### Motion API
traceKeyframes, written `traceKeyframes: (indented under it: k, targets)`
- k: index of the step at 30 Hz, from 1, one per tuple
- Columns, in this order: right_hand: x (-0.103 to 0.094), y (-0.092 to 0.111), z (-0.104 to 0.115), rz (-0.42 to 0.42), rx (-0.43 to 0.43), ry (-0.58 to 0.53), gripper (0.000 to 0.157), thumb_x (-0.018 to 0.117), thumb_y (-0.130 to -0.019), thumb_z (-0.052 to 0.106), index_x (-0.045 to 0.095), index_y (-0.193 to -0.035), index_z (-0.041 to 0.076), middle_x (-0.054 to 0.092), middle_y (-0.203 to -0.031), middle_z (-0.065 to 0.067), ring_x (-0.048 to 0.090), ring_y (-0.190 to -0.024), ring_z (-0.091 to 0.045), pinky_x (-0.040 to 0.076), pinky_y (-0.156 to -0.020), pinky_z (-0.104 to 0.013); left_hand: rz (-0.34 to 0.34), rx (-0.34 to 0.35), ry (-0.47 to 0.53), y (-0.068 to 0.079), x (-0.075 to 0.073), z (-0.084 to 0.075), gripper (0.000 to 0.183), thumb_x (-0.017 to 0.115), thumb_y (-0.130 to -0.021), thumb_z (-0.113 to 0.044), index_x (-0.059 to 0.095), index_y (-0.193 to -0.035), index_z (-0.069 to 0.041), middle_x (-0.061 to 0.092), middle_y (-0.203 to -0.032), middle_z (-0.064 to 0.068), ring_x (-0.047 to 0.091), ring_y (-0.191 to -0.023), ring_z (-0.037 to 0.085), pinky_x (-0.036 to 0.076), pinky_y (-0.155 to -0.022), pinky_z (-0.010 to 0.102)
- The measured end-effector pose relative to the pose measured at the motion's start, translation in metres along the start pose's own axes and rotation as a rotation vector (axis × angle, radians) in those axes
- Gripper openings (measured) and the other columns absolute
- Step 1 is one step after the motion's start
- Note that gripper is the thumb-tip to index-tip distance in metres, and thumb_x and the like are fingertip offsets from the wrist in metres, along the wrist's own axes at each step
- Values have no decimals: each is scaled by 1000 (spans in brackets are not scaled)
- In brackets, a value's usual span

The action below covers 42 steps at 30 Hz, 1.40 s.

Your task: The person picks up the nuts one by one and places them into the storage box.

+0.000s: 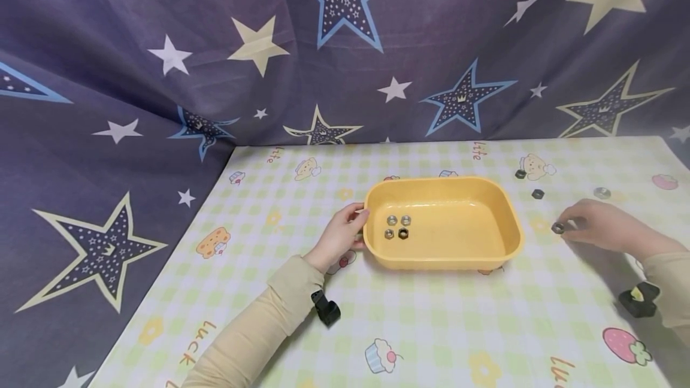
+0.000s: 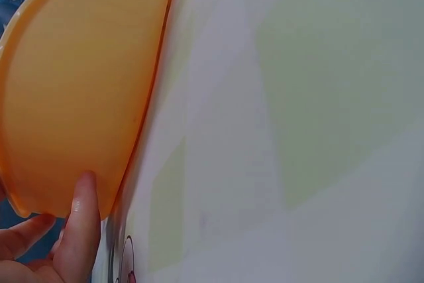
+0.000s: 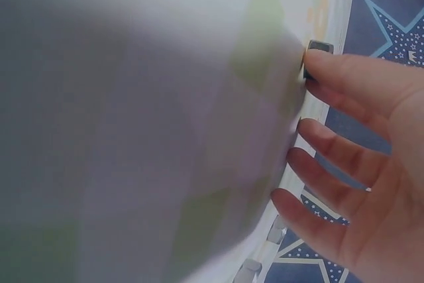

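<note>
A dark, star-printed curtain (image 1: 345, 76) hangs along the far and left sides of the bench (image 1: 458, 328), whose cover is checked in pale green. On the bench, right of the middle, sits the yellow tray (image 1: 453, 226), open side up and long side towards the person, probably so that both its inside and the ground to its right are easy to reach.

The hands are well apart. The left hand (image 1: 341, 235) grips the tray's left end, fingers against the outer wall and rim, likely to steady it. The right hand (image 1: 601, 226), beyond the tray's right end, pinches a dark nut (image 1: 557, 228) between thumb and forefinger, a fingertip hold that suits so small a piece; whether the nut is clear of the bench I cannot tell.

Farther off on the bench lie two dark nuts, one farther and left (image 1: 520, 173), one nearer (image 1: 537, 194), and to their right a silver piece (image 1: 602, 193). In the tray's left part, four nuts (image 1: 406, 220) stand apart in two rows of two, perhaps spaced so that each shows separately.
</note>
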State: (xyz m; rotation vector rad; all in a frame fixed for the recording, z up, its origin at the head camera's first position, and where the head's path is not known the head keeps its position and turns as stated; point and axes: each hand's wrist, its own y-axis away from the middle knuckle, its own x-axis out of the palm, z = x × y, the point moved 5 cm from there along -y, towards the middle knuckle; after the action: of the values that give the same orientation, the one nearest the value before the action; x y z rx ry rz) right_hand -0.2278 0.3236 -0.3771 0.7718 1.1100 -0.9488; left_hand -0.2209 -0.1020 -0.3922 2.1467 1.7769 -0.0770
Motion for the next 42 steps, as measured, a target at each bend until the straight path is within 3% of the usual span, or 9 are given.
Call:
traceKeyframes:
  k: [7, 16, 42]
  targets:
    - [1, -1, 0, -10, 4, 15, 19, 76, -74, 12, 71, -88, 2, 67, -87, -11, 60, -84, -34, 51, -79, -55, 1, -4, 5, 0, -1, 1, 40, 47, -101, -30, 49, -135, -10, 51, -112, 15, 65, -83, 21, 62, -66, 30]
    - [4, -2, -3, -3, -5, 9, 20, 76, -72, 10, 71, -89, 1, 67, -87, -12, 61, -84, -35, 51, -79, -56, -4, -5, -13, 3, -2, -3, 38, 46, -101, -29, 49, -135, -12, 52, -111, 12, 64, -77, 15, 61, -65, 28]
    - [0, -2, -4, 11, 44, -16, 27, 78, -70, 17, 70, -88, -1, 67, -90, -18, 60, -87, -40, 49, -80, -59, 12, -8, 22, 1, -1, -2, 42, 47, -101, -26, 46, -137, -7, 52, -110, 15, 64, -77, 18, 61, -64, 29]
